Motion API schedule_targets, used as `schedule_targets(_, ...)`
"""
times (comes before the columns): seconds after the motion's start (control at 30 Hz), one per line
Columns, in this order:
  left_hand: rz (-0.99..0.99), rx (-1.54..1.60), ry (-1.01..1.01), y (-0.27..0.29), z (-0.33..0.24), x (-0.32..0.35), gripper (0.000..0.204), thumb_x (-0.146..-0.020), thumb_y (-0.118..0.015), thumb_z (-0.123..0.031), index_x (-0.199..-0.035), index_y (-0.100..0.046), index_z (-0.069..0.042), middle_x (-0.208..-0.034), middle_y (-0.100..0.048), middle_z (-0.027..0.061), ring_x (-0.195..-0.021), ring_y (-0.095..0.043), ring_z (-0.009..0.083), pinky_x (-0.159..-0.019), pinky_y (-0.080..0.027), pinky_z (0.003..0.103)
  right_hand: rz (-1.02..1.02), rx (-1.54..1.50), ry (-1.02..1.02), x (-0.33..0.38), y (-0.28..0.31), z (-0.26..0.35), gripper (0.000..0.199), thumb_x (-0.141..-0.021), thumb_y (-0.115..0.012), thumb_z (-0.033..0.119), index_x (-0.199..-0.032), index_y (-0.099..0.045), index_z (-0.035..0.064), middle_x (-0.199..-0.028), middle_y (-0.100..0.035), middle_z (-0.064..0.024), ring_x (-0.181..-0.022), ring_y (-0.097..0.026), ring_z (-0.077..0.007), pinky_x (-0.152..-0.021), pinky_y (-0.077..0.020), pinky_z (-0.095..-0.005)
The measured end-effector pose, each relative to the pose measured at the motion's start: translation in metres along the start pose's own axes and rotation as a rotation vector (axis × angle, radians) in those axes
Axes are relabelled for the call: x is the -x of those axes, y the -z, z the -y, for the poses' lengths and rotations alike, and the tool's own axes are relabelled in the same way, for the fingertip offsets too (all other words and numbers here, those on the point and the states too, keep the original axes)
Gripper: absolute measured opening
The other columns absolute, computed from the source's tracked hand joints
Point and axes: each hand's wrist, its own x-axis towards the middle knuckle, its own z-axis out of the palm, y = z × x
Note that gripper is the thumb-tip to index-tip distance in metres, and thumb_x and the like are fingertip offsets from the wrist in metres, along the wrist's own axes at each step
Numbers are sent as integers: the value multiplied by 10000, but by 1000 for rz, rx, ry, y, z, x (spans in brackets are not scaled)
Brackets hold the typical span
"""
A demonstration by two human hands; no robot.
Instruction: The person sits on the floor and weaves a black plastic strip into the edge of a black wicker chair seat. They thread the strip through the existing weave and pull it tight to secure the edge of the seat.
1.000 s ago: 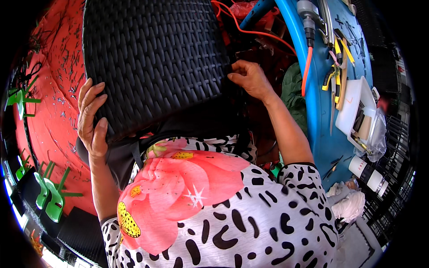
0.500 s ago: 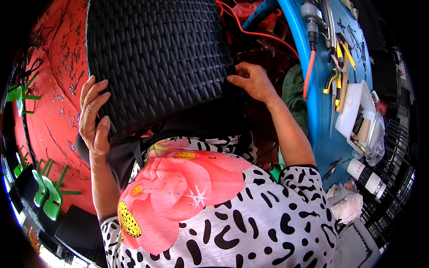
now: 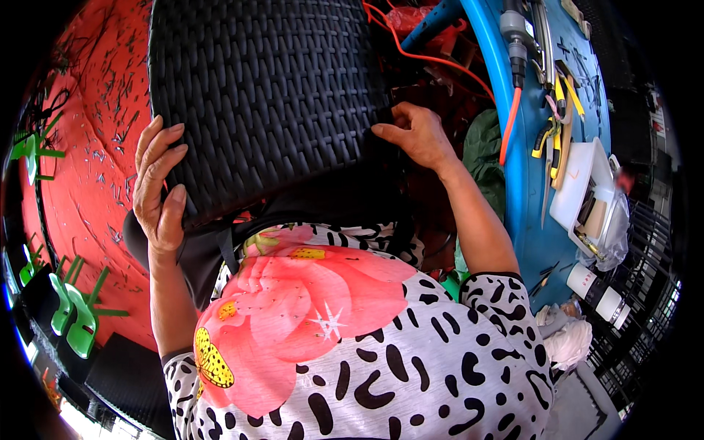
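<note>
A black woven wicker panel [image 3: 268, 95], with a thick near edge, lies over my lap and runs out past the top of the view. My left hand [image 3: 160, 187] grips its near left corner, fingers along the left side and thumb by the near edge. At the right edge my right hand [image 3: 419, 136] is closed, thumb and forefinger against the weave. The tips of its other fingers are hidden, and whatever they may hold beyond the edge cannot be seen.
Black scraps litter a red sheet [image 3: 95, 191] on the left, near green chairs [image 3: 82, 323]. To the right, a blue table [image 3: 532, 235] bears a grey power tool with an orange cord [image 3: 516, 44], yellow-handled cutters [image 3: 557, 125] and a white bin [image 3: 579, 187]. Dark green cloth [image 3: 480, 154] hangs beside it.
The wicker panel and my left hand have shifted slightly to the right in view. My right hand keeps nearly the same place and grip at the panel's right edge.
</note>
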Motion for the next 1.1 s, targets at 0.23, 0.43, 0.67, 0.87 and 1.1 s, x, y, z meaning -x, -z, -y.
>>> schedule_targets(0.23,-6,9,2,-1,0,1,408,-727,-474,-178,-1030,-604,62,-1214,-560,171,-1292,-370,360,-1076,-236,471,-1,177,-61,1,1,17,489,-661,-790,393,-828,-606,-28,-684,-592,-104,-660,-577,-185,-627,-466,-314)
schedule_targets(0.43,-13,9,-17,-2,1,0,399,-737,-476,-172,-1035,-606,59,-1211,-563,171,-1287,-378,358,-1072,-246,471,-64,166,1,4,3,19,665,-636,-764,483,-978,-589,-58,-946,-631,-197,-890,-620,-321,-772,-485,-389)
schedule_targets(0.67,-15,12,-20,-2,-1,0,388,-753,-471,-166,-1040,-604,57,-1210,-564,174,-1286,-380,362,-1070,-252,469,-75,256,13,6,0,32,745,-613,-770,514,-1037,-578,-68,-1042,-599,-218,-986,-586,-368,-828,-474,-414)
schedule_targets(0.87,-7,21,-21,-2,0,-1,381,-748,-475,-161,-1030,-602,60,-1204,-564,182,-1284,-383,366,-1065,-265,467,-116,342,46,7,0,38,708,-625,-765,492,-1028,-579,-60,-1003,-596,-204,-954,-588,-362,-813,-479,-417)
schedule_targets(1.1,-6,23,-28,-1,2,1,378,-737,-481,-149,-1030,-602,56,-1199,-566,184,-1282,-385,370,-1061,-274,466,-28,142,126,13,-1,50,388,-669,-778,261,-879,-588,-6,-785,-591,-98,-716,-587,-214,-651,-475,-332)
